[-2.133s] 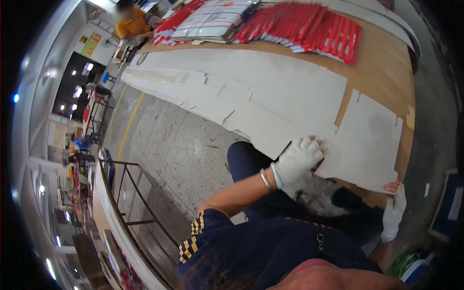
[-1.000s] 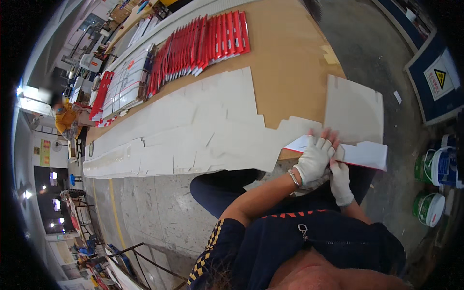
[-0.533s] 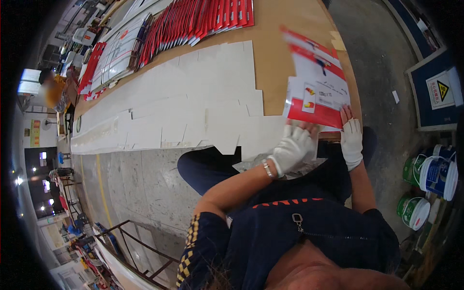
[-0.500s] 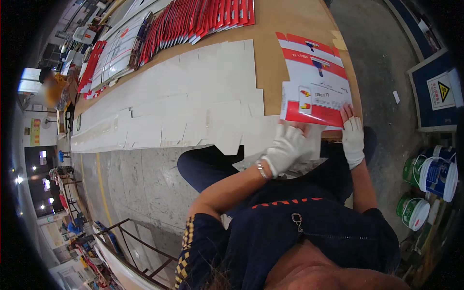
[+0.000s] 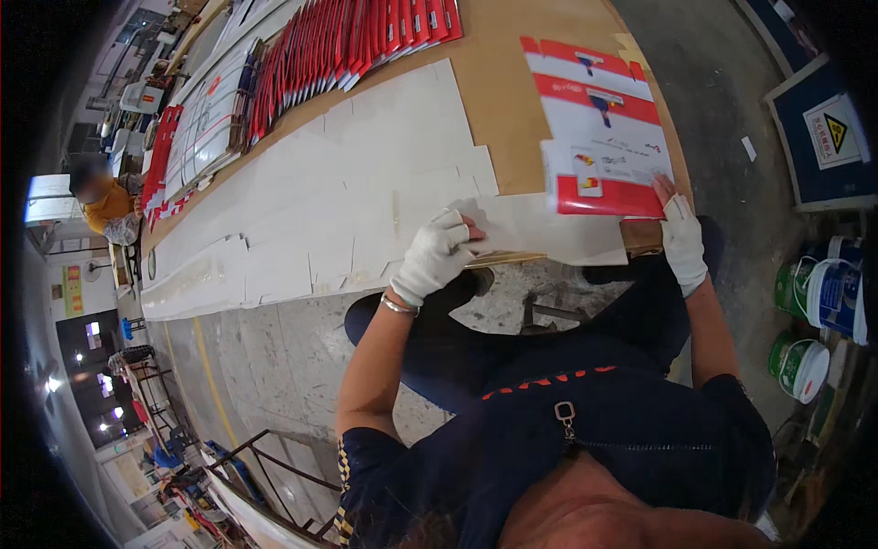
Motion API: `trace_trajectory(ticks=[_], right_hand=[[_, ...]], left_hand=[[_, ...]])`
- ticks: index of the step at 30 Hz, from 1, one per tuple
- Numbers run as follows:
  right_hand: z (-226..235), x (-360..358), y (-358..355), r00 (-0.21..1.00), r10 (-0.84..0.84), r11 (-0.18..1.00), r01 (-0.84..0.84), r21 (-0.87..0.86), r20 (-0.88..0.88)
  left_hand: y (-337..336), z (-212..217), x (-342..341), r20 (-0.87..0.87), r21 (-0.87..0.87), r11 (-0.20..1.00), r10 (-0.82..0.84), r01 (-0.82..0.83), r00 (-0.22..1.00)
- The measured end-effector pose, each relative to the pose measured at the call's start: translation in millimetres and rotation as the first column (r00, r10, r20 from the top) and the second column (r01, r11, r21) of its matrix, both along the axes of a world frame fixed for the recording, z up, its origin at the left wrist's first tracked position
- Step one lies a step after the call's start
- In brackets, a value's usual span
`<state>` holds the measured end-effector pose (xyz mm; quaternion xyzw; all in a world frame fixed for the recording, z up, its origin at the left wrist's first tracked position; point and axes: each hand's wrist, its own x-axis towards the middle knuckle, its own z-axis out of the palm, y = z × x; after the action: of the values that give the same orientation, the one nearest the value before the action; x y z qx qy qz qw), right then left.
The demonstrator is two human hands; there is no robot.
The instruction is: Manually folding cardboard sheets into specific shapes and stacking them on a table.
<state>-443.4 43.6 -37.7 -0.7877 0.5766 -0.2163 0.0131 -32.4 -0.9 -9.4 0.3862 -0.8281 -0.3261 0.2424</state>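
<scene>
My left hand, in a white glove with bare fingertips, is at the table's near edge. Its fingers are curled over the left end of a pale cardboard sheet, with the thumb hidden. My right hand, gloved the same way, has its fingertips on the near right corner of a red-and-white printed carton blank. That blank looks slightly blurred and overlaps the pale sheet. Whether other blanks lie under it I cannot tell. Overlapping pale sheets stretch leftward along the table.
A fanned row of red carton blanks lies at the far side of the brown tabletop. Beside it is a bundled white stack. Buckets stand on the floor at right. Another person is at far left.
My left hand has moved left from below the printed blank to the pale sheet's left end. The pale sheet now lies flatter along the table edge. My right hand stays at the blank's corner.
</scene>
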Motion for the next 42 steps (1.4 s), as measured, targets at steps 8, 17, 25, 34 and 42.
trace_trajectory(ticks=[8, 17, 25, 34, 42], right_hand=[[4, 5, 4, 0.979, -0.058, 0.998, 0.061, -0.009, 0.194], [30, 72, -6, 0.931, 0.332, 0.938, -0.309, 0.156, -0.153], [27, 24, 35, 0.957, 0.212, 0.968, -0.177, 0.18, -0.198], [21, 23, 38, 0.973, 0.15, 0.982, -0.126, 0.137, -0.175], [20, 16, 37, 0.948, 0.184, 0.976, -0.145, 0.165, -0.258]], left_hand=[[-5, -24, -41, 0.14, -0.236, 0.877, 0.456, -0.418, 0.879], [12, -3, -58, 0.397, -0.387, 0.915, 0.28, -0.117, 0.874], [28, 27, -36, 0.683, -0.457, 0.876, 0.237, 0.152, 0.691], [17, -20, -72, -0.587, 0.287, 0.655, 0.697, -0.699, 0.412], [1, -34, -105, -0.277, -0.028, 0.814, 0.551, -0.58, 0.787]])
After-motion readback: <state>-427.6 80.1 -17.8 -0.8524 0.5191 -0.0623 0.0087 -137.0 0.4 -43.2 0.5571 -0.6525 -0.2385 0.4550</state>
